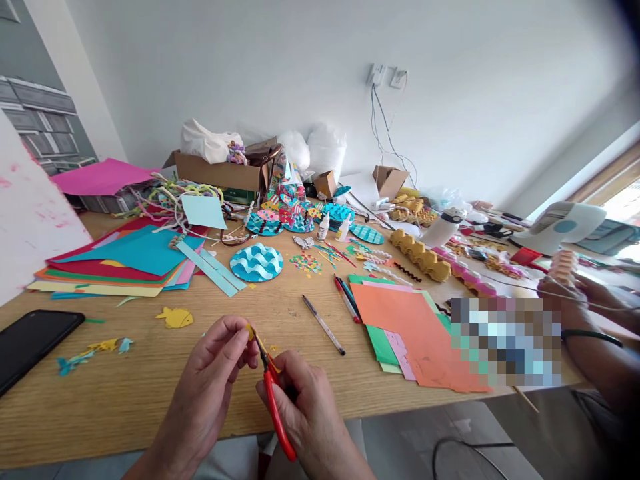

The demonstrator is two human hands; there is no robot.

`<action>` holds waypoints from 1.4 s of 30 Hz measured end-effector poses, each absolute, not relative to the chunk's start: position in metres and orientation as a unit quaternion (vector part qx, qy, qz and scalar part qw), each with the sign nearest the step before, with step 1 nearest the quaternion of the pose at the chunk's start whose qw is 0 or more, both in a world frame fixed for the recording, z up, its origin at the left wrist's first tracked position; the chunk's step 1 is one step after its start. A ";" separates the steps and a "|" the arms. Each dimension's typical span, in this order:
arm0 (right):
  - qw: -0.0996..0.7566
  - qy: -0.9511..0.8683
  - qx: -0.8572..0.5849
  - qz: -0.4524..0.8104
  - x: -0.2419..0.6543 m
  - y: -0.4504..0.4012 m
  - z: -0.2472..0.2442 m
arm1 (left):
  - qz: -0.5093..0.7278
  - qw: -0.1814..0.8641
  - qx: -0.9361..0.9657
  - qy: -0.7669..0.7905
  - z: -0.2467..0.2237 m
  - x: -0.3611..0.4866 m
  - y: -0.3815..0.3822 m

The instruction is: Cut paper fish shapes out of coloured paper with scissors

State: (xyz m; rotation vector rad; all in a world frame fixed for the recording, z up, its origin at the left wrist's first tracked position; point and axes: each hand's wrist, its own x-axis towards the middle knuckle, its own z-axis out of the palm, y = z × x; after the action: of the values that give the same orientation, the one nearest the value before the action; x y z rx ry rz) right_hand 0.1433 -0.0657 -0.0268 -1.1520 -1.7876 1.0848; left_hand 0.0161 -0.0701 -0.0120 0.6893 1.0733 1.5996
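My left hand (220, 363) pinches a small piece of yellow paper (249, 330) between thumb and fingers. In my right hand (306, 395) is a pair of red-handled scissors (276, 404), my fingers wrapped round the handles. The blades reach up to the yellow paper; whether they touch it I cannot tell exactly. A yellow paper fish (175, 317) lies flat on the table, beyond and left of my left hand. Farther left are yellow and light-blue paper scraps (95, 353). A pen (323, 325) lies beyond my right hand.
A black phone (37, 347) lies at the left edge. Coloured paper is stacked (125, 250) at back left; orange sheets (400, 317) lie to the right. A wavy blue oval (257, 262) and glue bottles (324, 227) stand mid-table. Another person's hands (565, 290) hold an egg-carton strip at right.
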 end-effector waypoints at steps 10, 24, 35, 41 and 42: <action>0.352 -0.695 -0.441 0.445 0.145 -0.066 -0.025 | 0.616 0.506 0.383 0.467 -0.013 0.009 -0.070; 0.347 -0.692 -0.431 0.464 0.150 -0.068 -0.024 | 0.554 0.528 0.463 0.447 -0.017 0.000 -0.070; 0.349 -0.686 -0.416 0.484 0.151 -0.069 -0.021 | 0.519 0.530 0.508 0.439 -0.021 -0.004 -0.070; 0.346 -0.677 -0.430 0.486 0.152 -0.069 -0.020 | 0.506 0.534 0.512 0.444 -0.019 -0.007 -0.066; 0.345 -0.676 -0.432 0.487 0.152 -0.069 -0.020 | 0.504 0.534 0.512 0.447 -0.018 -0.007 -0.066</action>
State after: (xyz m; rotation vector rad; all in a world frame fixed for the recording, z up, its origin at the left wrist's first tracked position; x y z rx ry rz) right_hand 0.1519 -0.0691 -0.0197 -1.1220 -1.7559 1.2641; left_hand -0.0073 -0.0659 -0.0182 1.2193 1.0642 1.2000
